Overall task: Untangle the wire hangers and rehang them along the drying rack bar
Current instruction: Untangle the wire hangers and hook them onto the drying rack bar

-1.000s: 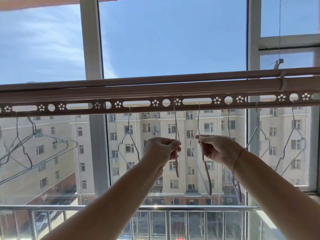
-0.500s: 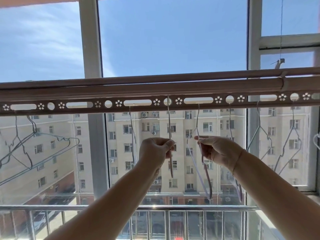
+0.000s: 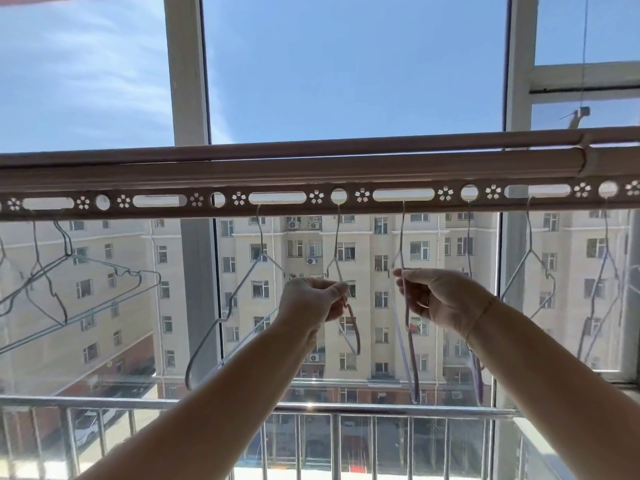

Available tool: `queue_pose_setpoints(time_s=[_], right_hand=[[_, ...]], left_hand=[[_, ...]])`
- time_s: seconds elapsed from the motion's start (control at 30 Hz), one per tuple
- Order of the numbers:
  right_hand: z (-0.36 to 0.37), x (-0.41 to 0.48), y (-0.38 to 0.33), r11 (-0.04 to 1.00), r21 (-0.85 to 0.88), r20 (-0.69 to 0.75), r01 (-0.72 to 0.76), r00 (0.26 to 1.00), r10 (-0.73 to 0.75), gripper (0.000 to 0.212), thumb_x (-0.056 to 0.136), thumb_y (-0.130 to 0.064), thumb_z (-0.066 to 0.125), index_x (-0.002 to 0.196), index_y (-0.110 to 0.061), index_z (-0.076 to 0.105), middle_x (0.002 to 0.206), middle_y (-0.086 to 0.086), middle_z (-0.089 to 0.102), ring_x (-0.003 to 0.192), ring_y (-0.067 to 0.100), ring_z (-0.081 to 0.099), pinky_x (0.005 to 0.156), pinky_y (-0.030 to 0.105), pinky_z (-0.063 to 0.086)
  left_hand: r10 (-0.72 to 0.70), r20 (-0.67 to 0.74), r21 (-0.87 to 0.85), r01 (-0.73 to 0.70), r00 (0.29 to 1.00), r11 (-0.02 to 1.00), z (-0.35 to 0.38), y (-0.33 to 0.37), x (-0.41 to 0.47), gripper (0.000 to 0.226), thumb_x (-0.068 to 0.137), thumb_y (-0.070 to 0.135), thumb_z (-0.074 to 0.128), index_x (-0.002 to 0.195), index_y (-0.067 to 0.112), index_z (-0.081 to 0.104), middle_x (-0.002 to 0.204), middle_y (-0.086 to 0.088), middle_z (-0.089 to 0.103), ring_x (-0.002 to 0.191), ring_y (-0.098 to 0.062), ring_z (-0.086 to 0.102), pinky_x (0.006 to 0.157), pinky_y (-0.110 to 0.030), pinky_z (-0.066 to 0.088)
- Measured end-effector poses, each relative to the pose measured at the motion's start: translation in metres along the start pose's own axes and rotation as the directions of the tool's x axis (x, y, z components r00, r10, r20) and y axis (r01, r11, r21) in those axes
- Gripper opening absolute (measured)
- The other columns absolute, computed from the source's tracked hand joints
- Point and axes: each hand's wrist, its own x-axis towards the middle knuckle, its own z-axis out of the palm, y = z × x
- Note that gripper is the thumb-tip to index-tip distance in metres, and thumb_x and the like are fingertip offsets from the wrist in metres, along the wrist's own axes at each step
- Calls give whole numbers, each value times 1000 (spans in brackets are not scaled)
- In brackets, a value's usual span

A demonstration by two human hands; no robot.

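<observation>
Head view: both arms reach up toward the drying rack bar [image 3: 311, 169], a pale rail running across the window with a perforated strip [image 3: 221, 199] of slots, round holes and flower cut-outs below it. The left hand [image 3: 313, 301] is closed around the shoulder of a pink wire hanger [image 3: 354, 327] whose hook rises to a round hole in the strip. The right hand [image 3: 441, 297] pinches the neck of a second hanger [image 3: 406, 344], lilac and pink, which hangs nearly edge-on from a long slot just to the right. The two hands are level with each other and apart, each gripping its own hanger.

A white hanger [image 3: 228, 318] hangs tilted just left of the left hand, hooked in a slot. Far left, a tangled cluster of grey hangers [image 3: 59, 289] droops from the strip. More hangers [image 3: 531, 268] hang singly to the right of the right hand. Behind the glass stand a metal railing [image 3: 104, 403] and an apartment block [image 3: 367, 261] under blue sky.
</observation>
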Motion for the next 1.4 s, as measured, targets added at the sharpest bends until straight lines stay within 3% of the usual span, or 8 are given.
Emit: queue_pose_setpoints(time_s=[0.23, 0.37, 0.53, 0.73, 0.9, 1.03, 1.3, 1.4], right_hand=[[7, -1, -5, 980, -144, -102, 136, 983, -151, 5, 88, -9, 55, 86, -5, 57, 90, 12, 55, 84, 19, 50, 71, 30, 40], [13, -10, -13, 873, -356, -164, 333, 897, -409, 51, 88, -13, 53, 136, -3, 40, 132, 18, 47, 118, 30, 48, 88, 34, 38], [33, -35, -23, 775, -344, -36, 530, 818, -575, 48, 87, -13, 56, 134, -9, 44, 132, 10, 49, 112, 18, 48, 82, 23, 37], [72, -64, -23, 762, -257, 124, 594, 803, -584, 39, 87, -13, 57, 125, -10, 52, 111, 5, 60, 95, 14, 56, 89, 39, 48], [118, -81, -10, 772, -204, 223, 602, 796, -562, 36, 87, -10, 56, 123, -11, 52, 104, 3, 60, 91, 11, 56, 71, 22, 45], [155, -92, 3, 762, -227, 306, 606, 787, -535, 37, 88, -9, 55, 124, -8, 51, 104, 4, 59, 87, 8, 55, 70, 20, 45], [246, -109, 36, 773, -263, 329, 577, 807, -491, 43, 84, -15, 62, 125, -8, 49, 115, 10, 58, 104, 20, 56, 90, 32, 47], [285, -115, 48, 795, -229, 317, 562, 815, -485, 47, 82, -14, 65, 126, -8, 48, 117, 10, 57, 107, 20, 55, 88, 26, 47]], left_hand=[[46, -47, 107, -41, 998, 993, -8, 6, -7, 26, 81, 17, 68, 101, 1, 64, 85, -6, 62, 82, -17, 56, 81, -29, 49], [79, -95, 111, -68, 992, 992, -18, 17, -14, 27, 82, 19, 68, 104, 4, 62, 87, -3, 62, 89, -18, 56, 84, -29, 47], [156, -86, 105, -147, 984, 984, -33, 32, -34, 19, 83, 19, 66, 99, 8, 63, 89, -2, 65, 88, -15, 60, 82, -26, 50], [253, -134, 147, -233, 958, 961, -70, 44, -65, 28, 86, 22, 62, 110, 6, 62, 98, -5, 67, 92, -17, 63, 83, -27, 51], [281, -166, 175, -252, 945, 952, -117, 49, -83, 5, 88, 22, 61, 91, 18, 63, 91, -2, 67, 88, -15, 62, 78, -25, 51], [264, -188, 193, -228, 946, 954, -162, 47, -91, 9, 87, 24, 62, 93, 17, 62, 97, -5, 66, 88, -16, 61, 77, -26, 51], [219, -166, 233, -178, 961, 956, -264, 44, -95, 32, 86, 24, 63, 114, 9, 61, 103, -6, 66, 93, -18, 61, 78, -25, 50], [211, -142, 266, -168, 967, 949, -303, 47, -98, 35, 86, 24, 64, 117, 10, 59, 104, -3, 66, 93, -16, 62, 78, -24, 49]])
